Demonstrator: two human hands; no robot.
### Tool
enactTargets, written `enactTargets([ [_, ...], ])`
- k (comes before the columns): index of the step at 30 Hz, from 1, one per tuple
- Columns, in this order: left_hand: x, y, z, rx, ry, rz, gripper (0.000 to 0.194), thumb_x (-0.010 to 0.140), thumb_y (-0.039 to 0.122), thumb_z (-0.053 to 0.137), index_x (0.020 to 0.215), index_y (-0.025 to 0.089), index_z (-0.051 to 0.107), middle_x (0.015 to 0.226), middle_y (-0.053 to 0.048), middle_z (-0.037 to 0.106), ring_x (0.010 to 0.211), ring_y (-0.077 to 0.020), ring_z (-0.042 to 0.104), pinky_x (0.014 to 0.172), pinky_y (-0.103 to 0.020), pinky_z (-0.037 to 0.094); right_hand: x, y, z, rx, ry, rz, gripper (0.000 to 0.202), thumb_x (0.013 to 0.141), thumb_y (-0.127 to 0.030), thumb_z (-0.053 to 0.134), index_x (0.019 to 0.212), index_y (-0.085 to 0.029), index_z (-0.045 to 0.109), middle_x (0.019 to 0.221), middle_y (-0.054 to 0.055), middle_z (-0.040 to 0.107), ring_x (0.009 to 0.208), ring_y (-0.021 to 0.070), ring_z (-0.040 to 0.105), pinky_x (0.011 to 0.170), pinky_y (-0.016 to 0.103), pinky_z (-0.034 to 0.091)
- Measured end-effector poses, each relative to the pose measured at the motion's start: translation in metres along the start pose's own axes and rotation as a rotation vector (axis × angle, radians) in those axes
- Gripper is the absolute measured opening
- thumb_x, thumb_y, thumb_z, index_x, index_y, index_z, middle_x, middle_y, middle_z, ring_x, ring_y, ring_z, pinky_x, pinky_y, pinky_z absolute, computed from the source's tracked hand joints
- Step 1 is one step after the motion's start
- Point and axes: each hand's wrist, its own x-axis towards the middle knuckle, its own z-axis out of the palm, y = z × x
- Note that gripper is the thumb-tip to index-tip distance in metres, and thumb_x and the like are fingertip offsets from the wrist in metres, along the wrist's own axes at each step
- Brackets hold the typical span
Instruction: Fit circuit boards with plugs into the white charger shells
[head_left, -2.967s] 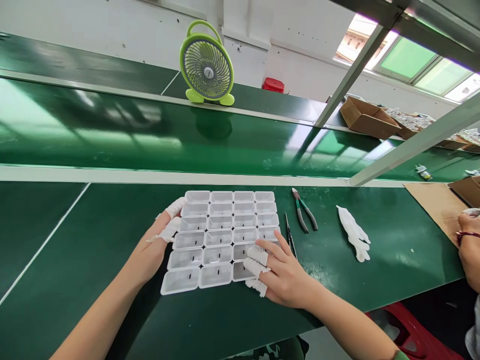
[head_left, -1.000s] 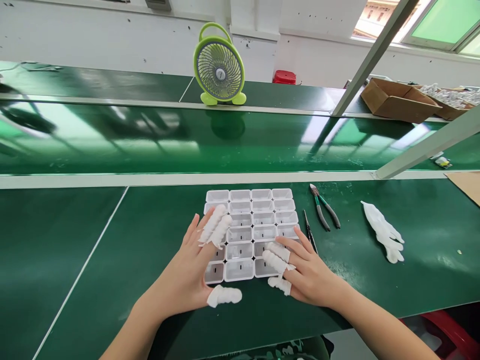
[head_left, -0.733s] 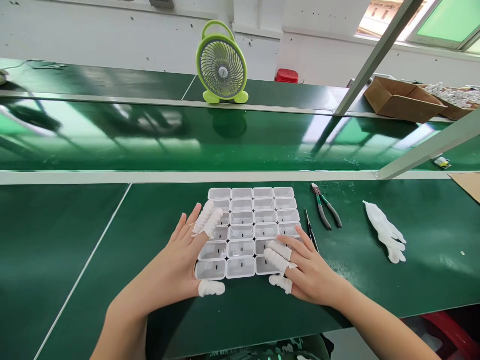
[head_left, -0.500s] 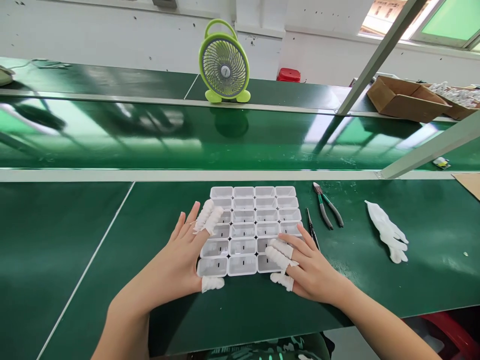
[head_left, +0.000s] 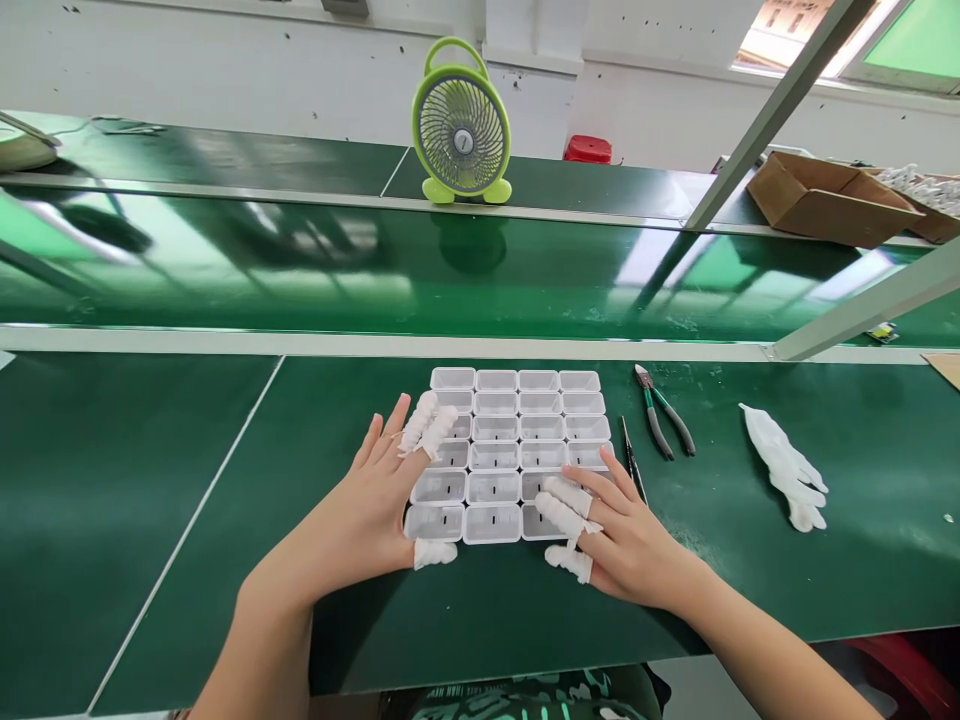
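Shift: since three seconds ago, we see the left hand [head_left: 382, 490] come nearer to us along the grid of white boxes [head_left: 493, 488], whose left columns slanted outward then and now stand straighter.
Grid: we count four columns and six rows, set close together on the green worktop [head_left: 187, 450] between the hands; small dark marks show inside many of the nearer boxes.
Left grip: we see it spread, two wrapped fingers over the left column and the wrapped thumb by the near edge.
Right grip: we see the right hand [head_left: 622, 530] palm down over the near right corner, fingers loosely spread, the wrapped thumb apart from them; we cannot tell how firmly it presses.
Finger wraps: white on the thumb and two fingers of each hand.
Tools: we have a slim dark tool [head_left: 633, 462] just beside the grid, then pliers [head_left: 664, 412] with parted handles.
Glove: a white glove [head_left: 784, 468] lies flat, farther right.
Shelf: beyond, we see a lime-green fan [head_left: 463, 125] upright and an open cardboard box [head_left: 832, 200].
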Motion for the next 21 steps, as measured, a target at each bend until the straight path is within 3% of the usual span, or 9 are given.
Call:
enactTargets([
  [7,0.002,0.001,-0.005,-0.15,-0.064,-0.032,0.122,0.082,0.071,0.072,0.165,0.035,-0.009,0.175,-0.011,0.001,0.158,-0.0471,-0.002,0.125,-0.073,0.013,-0.001,0.0,0.0,0.002,-0.001,0.003,0.015,0.095,-0.023,0.065,0.107,-0.016,0.072,0.119,0.014,0.074,0.139,0.0322,0.052,0.13,0.064,0.017],
  [9,0.004,-0.002,-0.005,-0.209,-0.037,-0.074,0.114,0.086,0.069,0.067,0.165,0.036,-0.009,0.175,-0.009,0.002,0.159,-0.0454,-0.002,0.125,-0.073,0.012,-0.001,0.0,-0.001,-0.005,0.007,0.003,0.018,0.096,-0.025,0.063,0.11,-0.015,0.071,0.119,0.014,0.074,0.138,0.0317,0.053,0.13,0.063,0.017],
  [14,0.013,-0.012,0.004,-0.345,0.105,-0.148,0.074,0.106,0.052,0.038,0.166,0.036,-0.003,0.175,-0.005,0.015,0.162,-0.0359,0.005,0.129,-0.065,0.012,0.0,0.0,0.0,-0.024,0.01,0.005,0.023,0.099,-0.028,0.061,0.116,-0.016,0.071,0.119,0.011,0.075,0.135,0.0316,0.055,0.13,0.063,0.019],
  [21,0.026,-0.019,0.024,-0.495,0.126,-0.201,0.074,0.104,0.063,0.027,0.167,0.026,0.011,0.174,-0.009,0.016,0.161,-0.0377,0.005,0.129,-0.062,0.017,-0.001,0.001,-0.002,-0.009,0.036,0.002,0.024,0.095,-0.024,0.065,0.116,-0.013,0.07,0.115,0.014,0.075,0.136,0.0322,0.055,0.13,0.064,0.02],
])
